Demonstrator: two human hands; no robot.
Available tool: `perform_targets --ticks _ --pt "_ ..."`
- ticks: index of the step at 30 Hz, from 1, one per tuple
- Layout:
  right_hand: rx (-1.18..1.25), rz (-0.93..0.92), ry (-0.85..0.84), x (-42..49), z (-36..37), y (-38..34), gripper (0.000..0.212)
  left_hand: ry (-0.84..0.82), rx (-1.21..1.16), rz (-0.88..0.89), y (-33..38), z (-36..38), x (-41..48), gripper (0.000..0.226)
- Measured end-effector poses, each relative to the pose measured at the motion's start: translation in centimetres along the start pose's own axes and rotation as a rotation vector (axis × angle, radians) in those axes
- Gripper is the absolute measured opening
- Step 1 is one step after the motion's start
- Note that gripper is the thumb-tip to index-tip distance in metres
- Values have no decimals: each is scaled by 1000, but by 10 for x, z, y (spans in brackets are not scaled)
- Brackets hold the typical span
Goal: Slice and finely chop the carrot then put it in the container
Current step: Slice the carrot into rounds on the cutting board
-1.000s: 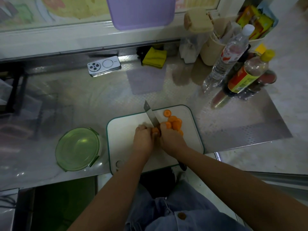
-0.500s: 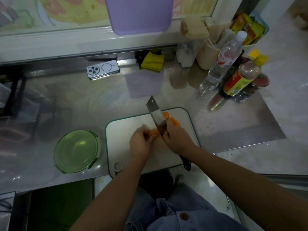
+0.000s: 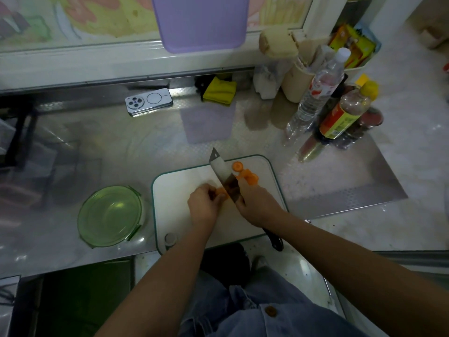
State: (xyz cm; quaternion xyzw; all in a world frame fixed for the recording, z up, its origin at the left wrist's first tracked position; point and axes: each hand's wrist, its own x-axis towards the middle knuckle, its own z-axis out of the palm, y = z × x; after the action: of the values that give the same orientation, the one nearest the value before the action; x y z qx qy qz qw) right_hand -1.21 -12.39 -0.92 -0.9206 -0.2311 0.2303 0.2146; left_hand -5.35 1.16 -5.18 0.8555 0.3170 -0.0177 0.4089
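Note:
A white cutting board (image 3: 179, 215) with a green rim lies at the counter's front edge. My left hand (image 3: 203, 205) grips the short remaining piece of carrot (image 3: 221, 191) on the board. My right hand (image 3: 255, 203) holds a knife (image 3: 224, 175) by its handle, the wide blade tilted and raised beside the carrot piece. Several orange carrot slices (image 3: 246, 175) lie in a pile at the board's far right corner, behind the blade. A round green container (image 3: 110, 216) sits empty on the counter to the left of the board.
A phone (image 3: 148, 101) lies at the back of the steel counter, a yellow cloth (image 3: 220, 91) beside it. Bottles (image 3: 340, 117) and a beige holder (image 3: 296, 76) crowd the back right. A purple board (image 3: 200, 20) hangs above. The counter drops off just below the cutting board.
The knife blade has lifted off the carrot and tilted up since a second ago. My left hand has slid slightly left along the carrot piece. The slices stay put.

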Motion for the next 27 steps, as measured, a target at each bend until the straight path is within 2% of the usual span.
perform_targets --ticks 3,13,23,27 --pt "-20 17 -41 3 1 -1 65 -8 -3 -9 -1 0 2 24" --pt "-101 52 -157 10 -4 -11 63 -38 39 -13 2 -2 7 22" --pt "-68 47 -98 22 13 -11 44 -43 14 10 0 0 5 19" --pt "-35 51 -49 22 21 -6 50 -39 17 12 -2 1 5 19"
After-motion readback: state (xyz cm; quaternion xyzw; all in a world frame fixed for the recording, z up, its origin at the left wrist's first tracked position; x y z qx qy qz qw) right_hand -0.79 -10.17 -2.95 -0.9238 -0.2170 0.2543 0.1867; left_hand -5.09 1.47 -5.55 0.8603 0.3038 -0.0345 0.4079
